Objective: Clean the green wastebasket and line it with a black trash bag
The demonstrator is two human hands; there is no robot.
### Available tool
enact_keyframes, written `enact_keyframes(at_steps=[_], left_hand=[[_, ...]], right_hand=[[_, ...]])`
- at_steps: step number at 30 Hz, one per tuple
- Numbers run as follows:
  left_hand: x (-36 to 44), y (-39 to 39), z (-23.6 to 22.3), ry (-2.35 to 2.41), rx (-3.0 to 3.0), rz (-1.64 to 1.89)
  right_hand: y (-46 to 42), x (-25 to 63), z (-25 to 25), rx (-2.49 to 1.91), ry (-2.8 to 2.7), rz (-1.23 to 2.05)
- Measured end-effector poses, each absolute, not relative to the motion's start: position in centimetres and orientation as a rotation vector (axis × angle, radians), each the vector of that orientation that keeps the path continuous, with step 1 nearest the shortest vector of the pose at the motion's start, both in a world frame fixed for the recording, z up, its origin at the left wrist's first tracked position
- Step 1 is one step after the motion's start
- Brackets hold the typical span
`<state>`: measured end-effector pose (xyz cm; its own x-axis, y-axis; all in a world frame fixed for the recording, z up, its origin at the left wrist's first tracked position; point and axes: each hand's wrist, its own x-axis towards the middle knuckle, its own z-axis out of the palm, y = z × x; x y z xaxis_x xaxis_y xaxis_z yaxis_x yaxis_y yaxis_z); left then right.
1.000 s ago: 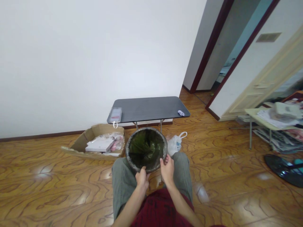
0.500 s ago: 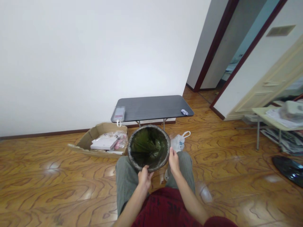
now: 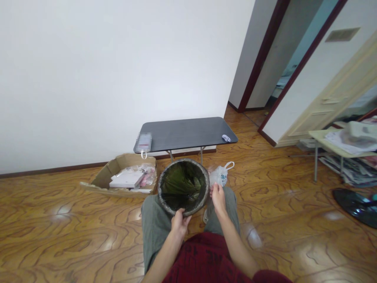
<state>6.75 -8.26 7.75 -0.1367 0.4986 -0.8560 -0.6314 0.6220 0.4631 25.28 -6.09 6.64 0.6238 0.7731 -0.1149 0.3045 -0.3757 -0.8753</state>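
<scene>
A round trash bin (image 3: 165,201) lined with a dark bag (image 3: 184,182) is held above my knees, its mouth tilted toward me. My left hand (image 3: 179,223) grips the near rim, thumb over the edge and fingers beneath. Just off the bin's right side is my right hand (image 3: 218,198), its fingers curled together; whatever may be between them is too small to make out. Behind that hand, a white plastic bag (image 3: 221,176) with a loop handle sits on the floor.
A low dark folding table (image 3: 185,133) stands against the wall, bearing a blurred packet (image 3: 145,142) and a small crumpled item (image 3: 226,138). Left of the bin lies an open cardboard box (image 3: 101,179) with a white box and plastic wrapping. Far right stands a pale side table (image 3: 324,137).
My right hand has come slightly away from the bin's rim. My left hand keeps its grip, and the bin has tilted or shifted a little. The view has shifted slightly.
</scene>
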Motion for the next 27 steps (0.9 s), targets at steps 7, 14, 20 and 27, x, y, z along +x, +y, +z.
enact_keyframes(at_steps=[7,14,20,27], left_hand=[[7.6,-8.5,7.2,1.437,-0.086,1.010],[8.5,-9.4,7.5,1.446,-0.078,1.053],[9.1,-9.9,8.6,1.423,-0.062,1.018],[9.1,-10.9,8.2,1.423,-0.091,1.026]], right_hand=[[-8.3,21.4,7.0,-1.824,-1.166,0.234],[-7.5,19.8,5.0,-1.824,-0.875,0.461],[-8.1,21.0,6.3,-1.803,-0.717,0.573],[-7.6,22.3,5.1,-1.730,-0.602,0.722]])
